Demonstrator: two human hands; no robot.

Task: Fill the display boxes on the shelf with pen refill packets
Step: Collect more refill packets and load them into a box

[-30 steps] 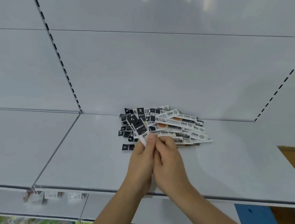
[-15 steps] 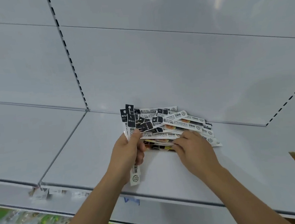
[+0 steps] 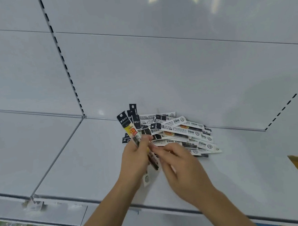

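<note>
We see the left hand (image 3: 136, 157) clamped around a small bunch of pen refill packets (image 3: 130, 130), held nearly upright, their long axis running bottom to top with the black header ends pointing up toward the back panel (image 3: 177, 70). The right hand (image 3: 180, 166) sits just beside it, fingers curled at the lower part of the bunch (motion blur keeps us from telling whether they pinch a packet). The remaining pile of packets (image 3: 184, 133) lies flat on the white shelf (image 3: 77, 164), long axes mostly left to right, fanned slightly.
</note>
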